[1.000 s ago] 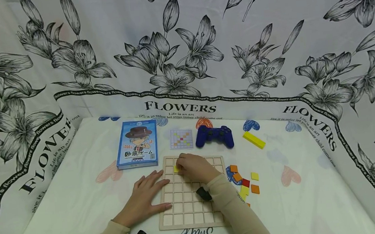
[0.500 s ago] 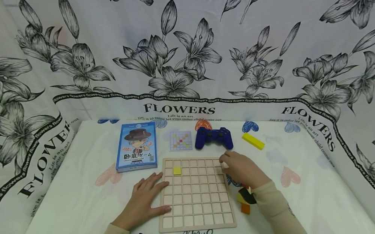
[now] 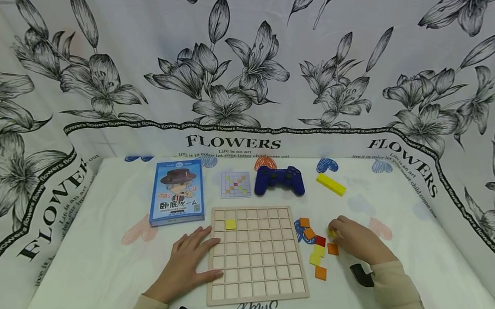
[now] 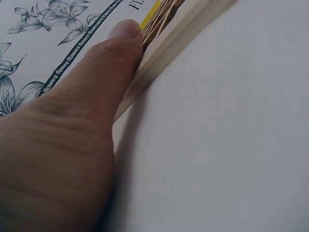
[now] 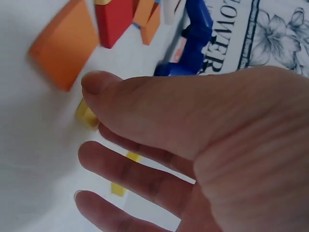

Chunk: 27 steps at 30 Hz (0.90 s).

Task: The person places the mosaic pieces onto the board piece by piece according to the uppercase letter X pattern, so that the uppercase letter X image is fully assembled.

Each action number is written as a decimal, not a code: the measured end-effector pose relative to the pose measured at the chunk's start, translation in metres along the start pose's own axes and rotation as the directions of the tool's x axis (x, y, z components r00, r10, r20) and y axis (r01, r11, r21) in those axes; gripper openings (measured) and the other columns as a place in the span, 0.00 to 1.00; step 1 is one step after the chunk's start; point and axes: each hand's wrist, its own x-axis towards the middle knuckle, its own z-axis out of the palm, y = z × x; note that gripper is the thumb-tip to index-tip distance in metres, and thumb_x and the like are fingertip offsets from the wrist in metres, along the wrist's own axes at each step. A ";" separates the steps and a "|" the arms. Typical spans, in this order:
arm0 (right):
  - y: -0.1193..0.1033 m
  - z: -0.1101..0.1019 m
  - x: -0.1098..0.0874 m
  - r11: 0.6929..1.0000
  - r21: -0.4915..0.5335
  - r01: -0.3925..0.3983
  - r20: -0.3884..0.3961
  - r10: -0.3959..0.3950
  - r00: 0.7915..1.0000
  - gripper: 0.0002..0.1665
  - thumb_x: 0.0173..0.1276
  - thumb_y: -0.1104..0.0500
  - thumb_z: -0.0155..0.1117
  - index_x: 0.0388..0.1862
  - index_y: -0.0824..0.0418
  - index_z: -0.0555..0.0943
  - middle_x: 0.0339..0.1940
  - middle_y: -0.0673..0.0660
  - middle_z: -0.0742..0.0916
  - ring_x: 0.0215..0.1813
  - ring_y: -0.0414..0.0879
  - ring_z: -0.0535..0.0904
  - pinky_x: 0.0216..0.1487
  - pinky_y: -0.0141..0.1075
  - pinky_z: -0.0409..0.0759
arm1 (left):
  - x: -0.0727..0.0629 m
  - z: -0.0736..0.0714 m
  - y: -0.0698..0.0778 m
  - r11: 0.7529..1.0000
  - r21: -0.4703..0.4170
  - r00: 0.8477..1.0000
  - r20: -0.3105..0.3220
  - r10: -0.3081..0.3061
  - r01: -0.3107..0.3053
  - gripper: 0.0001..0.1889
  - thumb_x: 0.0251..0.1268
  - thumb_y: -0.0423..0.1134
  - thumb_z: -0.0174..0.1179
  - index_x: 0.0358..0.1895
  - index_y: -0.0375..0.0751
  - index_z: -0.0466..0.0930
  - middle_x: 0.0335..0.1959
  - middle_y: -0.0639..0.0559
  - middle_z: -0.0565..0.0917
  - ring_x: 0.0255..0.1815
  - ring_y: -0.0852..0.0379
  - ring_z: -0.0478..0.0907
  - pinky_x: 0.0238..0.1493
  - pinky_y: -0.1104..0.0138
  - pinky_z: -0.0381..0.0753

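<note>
- Right hand [image 3: 358, 241] has been shifted from the upper right of the wooden board [image 3: 256, 259] to the loose tiles [image 3: 318, 251] at lower right of the head view.
- Yellow tile [image 5: 87, 116] is seen pinched there between thumb and forefinger.
- Left hand [image 3: 186, 266], fingers spread, is rested on the board's left edge, lower centre.
- Yellow square [image 3: 230, 224] is seated at the board's upper left.

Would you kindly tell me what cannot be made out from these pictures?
- Yellow tile at the right hand: head and right wrist views; fingers and thumb cover much of it, so a firm grip is unclear.
- Fine detail on the pattern card: head view; too small.
- Board: left wrist view; left hand covers part, top edge cuts it off.
</note>
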 end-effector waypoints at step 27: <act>0.009 0.010 0.001 0.997 -0.032 0.067 -0.114 -0.070 0.991 0.12 0.59 0.62 0.70 0.41 0.54 0.79 0.40 0.47 0.83 0.41 0.43 0.78 0.51 0.42 0.82 | -0.001 0.002 -0.001 1.000 0.003 1.000 0.011 -0.030 0.030 0.34 0.59 0.68 0.55 0.66 0.57 0.70 0.74 0.52 0.61 0.76 0.47 0.53 0.71 0.46 0.46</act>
